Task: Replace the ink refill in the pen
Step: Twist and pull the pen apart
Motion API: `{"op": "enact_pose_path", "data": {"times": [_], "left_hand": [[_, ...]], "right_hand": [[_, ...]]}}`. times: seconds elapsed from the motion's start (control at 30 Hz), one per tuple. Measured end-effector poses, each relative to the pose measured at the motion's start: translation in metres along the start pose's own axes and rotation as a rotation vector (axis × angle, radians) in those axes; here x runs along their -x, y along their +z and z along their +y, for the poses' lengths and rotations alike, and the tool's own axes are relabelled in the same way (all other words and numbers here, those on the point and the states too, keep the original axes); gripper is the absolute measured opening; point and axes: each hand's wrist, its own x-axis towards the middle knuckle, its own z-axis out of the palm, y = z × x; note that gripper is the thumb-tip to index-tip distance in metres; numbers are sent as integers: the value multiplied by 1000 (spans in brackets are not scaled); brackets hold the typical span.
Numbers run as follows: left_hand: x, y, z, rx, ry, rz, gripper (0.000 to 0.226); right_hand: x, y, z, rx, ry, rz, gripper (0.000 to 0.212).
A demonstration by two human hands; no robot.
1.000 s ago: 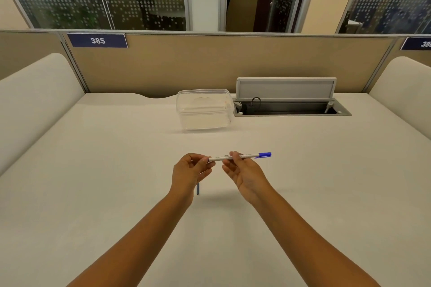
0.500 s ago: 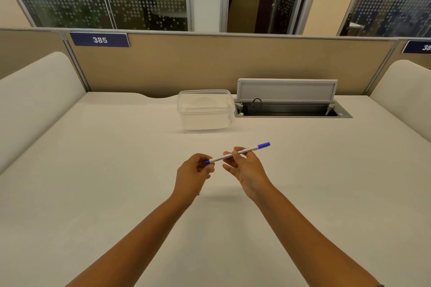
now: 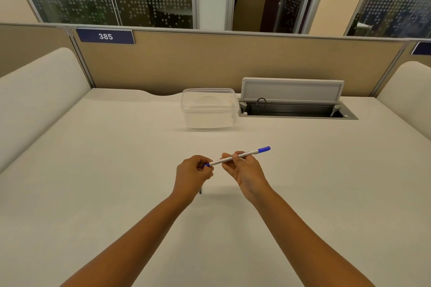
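Observation:
A slim white pen (image 3: 247, 154) with a blue end cap at its far right is held above the middle of the white desk (image 3: 93, 170), tilted up to the right. My right hand (image 3: 245, 171) pinches the barrel near its middle. My left hand (image 3: 192, 175) is closed around the pen's blue left tip. A thin dark stick, perhaps a refill (image 3: 200, 191), shows just below my left hand; most of it is hidden by the hand.
A clear plastic box (image 3: 208, 109) with a lid stands at the back of the desk. To its right is an open cable tray (image 3: 296, 112) with a raised grey flap. Padded partitions border the desk on the left and right.
The pen went from level to tilted with its capped end raised, and its blue tip now shows at my left fingers. Both hands stayed close together over the same spot.

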Motion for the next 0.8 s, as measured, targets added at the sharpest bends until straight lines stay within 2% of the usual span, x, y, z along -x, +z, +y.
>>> {"op": "enact_pose_path", "data": {"times": [0.13,0.27,0.33,0.47,0.63,0.8], "left_hand": [[2,3,1,93,-90,16,10],[0,-3,6,379,-322,-100,13],[1,-6,7,452,-371,-135,16],[8,4,8,185,-121,-16,11],[15,13,14,39,99,89,9],[19,15,12,-515,512,91,7]], "right_hand": [[-3,-3,-3,31,-16,-57,10],[-5,-9,-5,162,-79,-142,8],[-5,-11,-4,181,-85,-162,8],[-6,-9,-5,82,-67,-111,8],[-7,-13,-16,-35,-19,-79,8],[-4,-17,-18,-194,90,-69,13]]}}
